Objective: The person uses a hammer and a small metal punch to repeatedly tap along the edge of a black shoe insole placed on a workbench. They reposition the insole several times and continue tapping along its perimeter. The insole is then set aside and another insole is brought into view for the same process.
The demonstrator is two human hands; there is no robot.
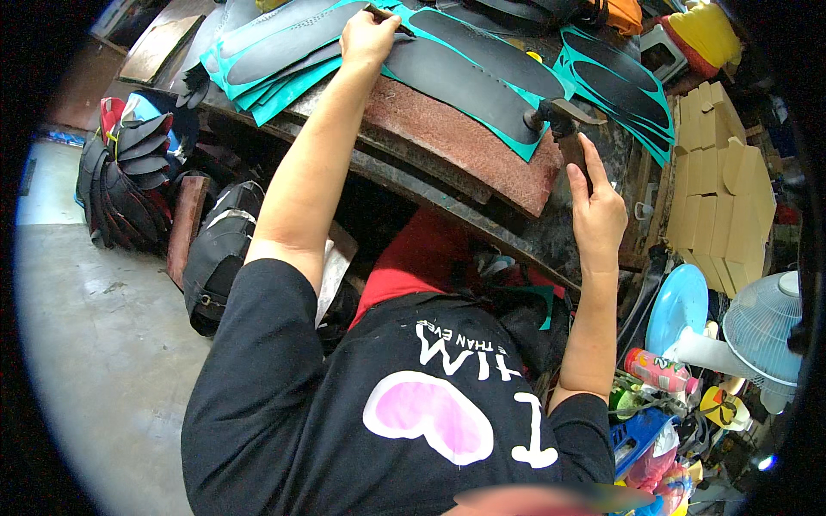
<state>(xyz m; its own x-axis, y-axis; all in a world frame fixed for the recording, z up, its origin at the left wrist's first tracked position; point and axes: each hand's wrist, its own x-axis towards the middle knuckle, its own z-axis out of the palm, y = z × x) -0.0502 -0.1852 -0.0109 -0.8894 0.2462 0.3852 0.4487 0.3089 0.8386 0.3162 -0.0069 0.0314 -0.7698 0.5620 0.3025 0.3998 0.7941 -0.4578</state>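
While pressed flat on a black sole-shaped sheet point(465, 86) edged in teal, left hand point(368, 39) at the far side of the workbench point(482, 155), fingers curled down over the sheet's top end, pinning rather than lifting it. Right hand point(595, 206) lower and to the right, wrapped around the brown handle of a hammer-like tool point(564, 120), index finger stretched up along the handle; dark metal head resting on the near tip of the same black sheet. Grip on the handle closed and firm. Sheet lying slantwise across a reddish-brown worn block point(465, 146) set on the bench, between the two hands.

More teal-backed black cut-outs point(275, 52) stacked to the left of the pinning hand, and another fanned pile point(619, 86) to the right of the tool. Stack of pale cardboard pieces point(714, 189) standing at the bench's right end. Below these, a light blue plate point(680, 305), a white fan point(761, 331) and a small pink bottle point(661, 371) crowded together. On the left, beside the grey floor point(86, 344), a bundle of black sole shapes point(129, 185) hanging near a dark bag point(215, 254). Black shirt point(379, 413) with pink and white print filling the lower middle, red cloth point(422, 254) showing under the bench edge.
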